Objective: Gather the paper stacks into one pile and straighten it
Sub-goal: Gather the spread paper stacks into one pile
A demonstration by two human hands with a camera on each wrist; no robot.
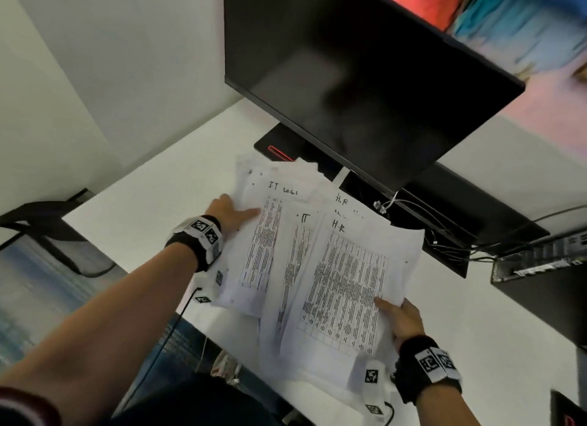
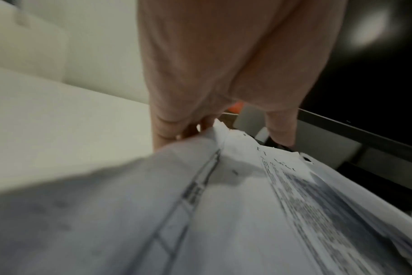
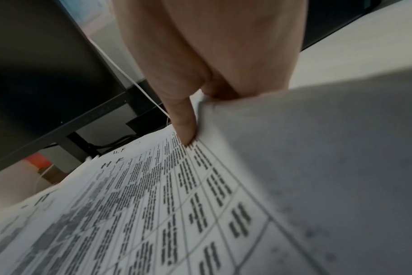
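A loose, fanned pile of printed sheets (image 1: 320, 260) with tables and handwritten headings lies on the white desk (image 1: 152, 203), its corners out of line. My left hand (image 1: 230, 213) grips the pile's left edge, thumb on top (image 2: 280, 128) and fingers (image 2: 172, 128) curled under the sheets (image 2: 247, 186). My right hand (image 1: 401, 317) holds the right near edge, thumb (image 3: 183, 119) pressed on the top sheet (image 3: 153, 204) and the other fingers hidden beneath the paper.
A dark monitor (image 1: 365, 76) on a black stand (image 1: 279, 143) rises just behind the pile. Cables (image 1: 428, 222) and a black box (image 1: 540, 282) sit at the right. The desk's near edge runs under the pile; a chair (image 1: 47, 235) stands at the left.
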